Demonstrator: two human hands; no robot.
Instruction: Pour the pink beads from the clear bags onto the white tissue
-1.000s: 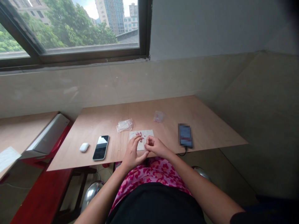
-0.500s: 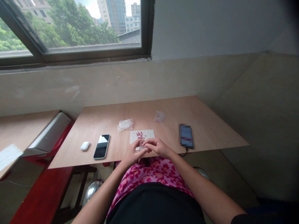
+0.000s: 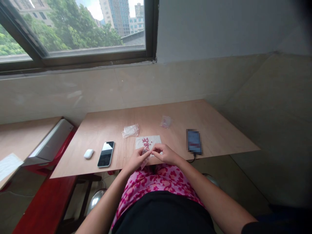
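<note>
My left hand (image 3: pixel 136 159) is closed on a small clear plastic bag (image 3: pixel 144 162), which hangs down at the table's near edge. Fingertips of my right hand (image 3: pixel 166 154) are pinched together by the bag's upper edge, touching or nearly touching my left thumb. Whether they grip the bag or something tiny cannot be made out. Just beyond both hands lies a white sheet (image 3: pixel 156 139) with a scatter of small pink-red pieces (image 3: pixel 146 142) on it. My hands cover the sheet's near part.
On the wooden table (image 3: pixel 185 113) lie a stack of clear bags (image 3: pixel 131 130), another small bag (image 3: pixel 166 122), a phone (image 3: pixel 106 154), a white earbud case (image 3: pixel 88 153) and a cabled, blurred-screen device (image 3: pixel 194 142). A red bench (image 3: pixel 46 201) stands at lower left.
The clear bag now hangs lower from my left hand, its body showing below the fingers. My hands have drawn slightly apart, with the fingertips still close together.
</note>
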